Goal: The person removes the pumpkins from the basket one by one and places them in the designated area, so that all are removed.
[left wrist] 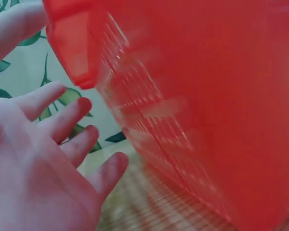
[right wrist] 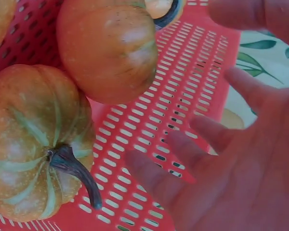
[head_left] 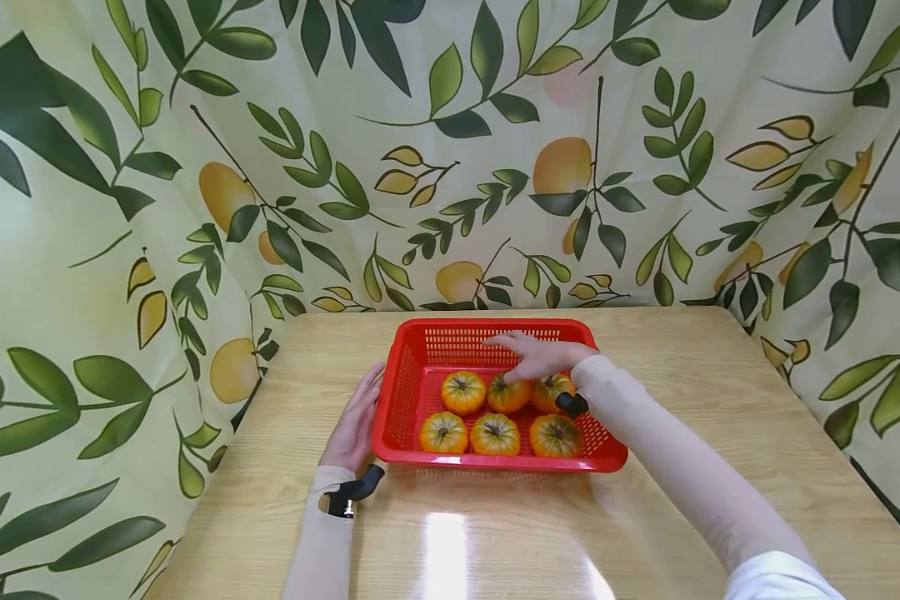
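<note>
A red plastic basket (head_left: 498, 465) with slotted walls stands on the table, several small orange pumpkins (head_left: 495, 435) lying inside it in two rows. At its left side is my left hand (head_left: 354, 423), fingers loosely extended beside the outer wall; the left wrist view shows the palm (left wrist: 33, 163) facing the basket. My right hand (head_left: 542, 357) is over the back row inside the basket, its fingers spread. In the right wrist view that hand (right wrist: 241, 163) has nothing in its grasp, with a stemmed pumpkin (right wrist: 38, 139) nearby. The wrist partly covers the back right pumpkin.
The light wooden table (head_left: 690, 367) extends around the basket on both sides and in front. Behind and beside it hangs a leaf-and-fruit patterned cloth (head_left: 465, 208). Glare lies on the table's near part.
</note>
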Demonstrator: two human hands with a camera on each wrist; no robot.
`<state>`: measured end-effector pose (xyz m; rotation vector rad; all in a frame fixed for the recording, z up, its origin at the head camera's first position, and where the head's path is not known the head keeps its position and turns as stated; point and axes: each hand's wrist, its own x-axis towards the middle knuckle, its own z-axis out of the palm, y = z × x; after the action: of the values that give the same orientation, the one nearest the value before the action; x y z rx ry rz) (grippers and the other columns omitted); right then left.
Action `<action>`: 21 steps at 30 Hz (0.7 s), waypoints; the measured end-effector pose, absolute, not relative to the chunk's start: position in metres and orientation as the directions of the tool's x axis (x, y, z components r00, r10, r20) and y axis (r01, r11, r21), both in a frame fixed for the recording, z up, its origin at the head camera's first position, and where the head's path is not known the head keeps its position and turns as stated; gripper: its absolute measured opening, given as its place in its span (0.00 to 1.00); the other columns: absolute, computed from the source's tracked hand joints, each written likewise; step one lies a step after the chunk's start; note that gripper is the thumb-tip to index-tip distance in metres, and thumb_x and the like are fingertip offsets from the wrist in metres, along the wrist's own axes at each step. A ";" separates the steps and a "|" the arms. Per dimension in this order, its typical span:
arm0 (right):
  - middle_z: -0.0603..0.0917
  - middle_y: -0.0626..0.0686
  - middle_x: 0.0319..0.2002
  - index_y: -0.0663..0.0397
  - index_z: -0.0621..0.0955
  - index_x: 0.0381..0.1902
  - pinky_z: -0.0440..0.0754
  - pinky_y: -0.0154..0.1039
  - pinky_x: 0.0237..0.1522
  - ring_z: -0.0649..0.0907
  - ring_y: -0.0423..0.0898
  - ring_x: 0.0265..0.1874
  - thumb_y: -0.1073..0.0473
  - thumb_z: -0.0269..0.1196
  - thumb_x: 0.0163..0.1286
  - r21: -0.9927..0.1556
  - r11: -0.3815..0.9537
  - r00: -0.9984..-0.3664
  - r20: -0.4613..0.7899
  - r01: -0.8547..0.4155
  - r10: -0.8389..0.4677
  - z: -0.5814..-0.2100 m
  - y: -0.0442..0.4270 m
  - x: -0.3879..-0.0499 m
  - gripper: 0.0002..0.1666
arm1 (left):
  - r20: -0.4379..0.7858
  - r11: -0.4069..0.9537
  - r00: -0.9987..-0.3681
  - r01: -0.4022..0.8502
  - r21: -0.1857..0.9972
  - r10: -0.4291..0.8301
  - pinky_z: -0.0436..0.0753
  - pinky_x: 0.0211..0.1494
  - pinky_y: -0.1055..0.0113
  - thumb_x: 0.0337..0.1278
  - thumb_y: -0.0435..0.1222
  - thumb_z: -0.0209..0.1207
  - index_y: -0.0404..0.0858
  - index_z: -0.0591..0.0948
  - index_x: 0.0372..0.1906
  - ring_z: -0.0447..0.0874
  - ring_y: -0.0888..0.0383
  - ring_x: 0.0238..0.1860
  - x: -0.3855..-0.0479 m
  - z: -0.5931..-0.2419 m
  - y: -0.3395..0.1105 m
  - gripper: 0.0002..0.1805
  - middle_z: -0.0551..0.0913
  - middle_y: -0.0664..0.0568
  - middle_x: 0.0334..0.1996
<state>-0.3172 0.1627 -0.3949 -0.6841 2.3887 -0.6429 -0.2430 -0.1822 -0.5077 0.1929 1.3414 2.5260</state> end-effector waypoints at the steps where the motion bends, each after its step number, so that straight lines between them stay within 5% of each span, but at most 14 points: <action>1: 0.47 0.64 0.80 0.44 0.54 0.81 0.53 0.73 0.74 0.52 0.66 0.77 0.52 0.62 0.66 -0.564 0.765 -0.700 -0.409 -0.312 -0.586 -0.397 0.162 -0.317 0.49 | -0.018 -0.516 -0.955 -0.177 0.838 0.297 0.78 0.67 0.62 0.79 0.37 0.43 0.48 0.55 0.79 0.75 0.58 0.66 -0.242 -0.509 -0.181 0.29 0.67 0.54 0.72; 10: 0.54 0.57 0.80 0.37 0.59 0.79 0.55 0.71 0.74 0.55 0.60 0.78 0.51 0.69 0.61 -0.491 0.833 -0.678 -0.523 -0.256 -0.517 -0.405 0.152 -0.310 0.51 | -0.030 -0.436 -0.961 -0.152 0.887 0.275 0.86 0.54 0.61 0.76 0.40 0.50 0.44 0.74 0.53 0.87 0.57 0.48 -0.228 -0.514 -0.178 0.09 0.84 0.52 0.47; 18: 0.57 0.56 0.78 0.33 0.64 0.76 0.62 0.70 0.71 0.60 0.60 0.74 0.49 0.72 0.58 -0.407 0.860 -0.690 -0.526 -0.308 -0.497 -0.418 0.144 -0.309 0.49 | 0.001 -0.538 -0.962 -0.152 0.829 0.272 0.86 0.54 0.65 0.78 0.41 0.47 0.46 0.80 0.49 0.87 0.61 0.46 -0.221 -0.521 -0.179 0.11 0.88 0.57 0.44; 21: 0.61 0.55 0.77 0.33 0.66 0.74 0.62 0.68 0.72 0.63 0.58 0.73 0.49 0.73 0.57 -0.403 0.868 -0.685 -0.545 -0.292 -0.483 -0.421 0.143 -0.309 0.48 | -0.067 -0.522 -0.966 -0.193 0.831 0.251 0.83 0.58 0.65 0.77 0.46 0.47 0.47 0.76 0.58 0.83 0.60 0.51 -0.222 -0.524 -0.177 0.15 0.85 0.57 0.50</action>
<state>-0.3094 0.1431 -0.4206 -0.5578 2.3664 -0.3743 -0.2222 -0.1767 -0.5238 0.0883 1.3738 2.5368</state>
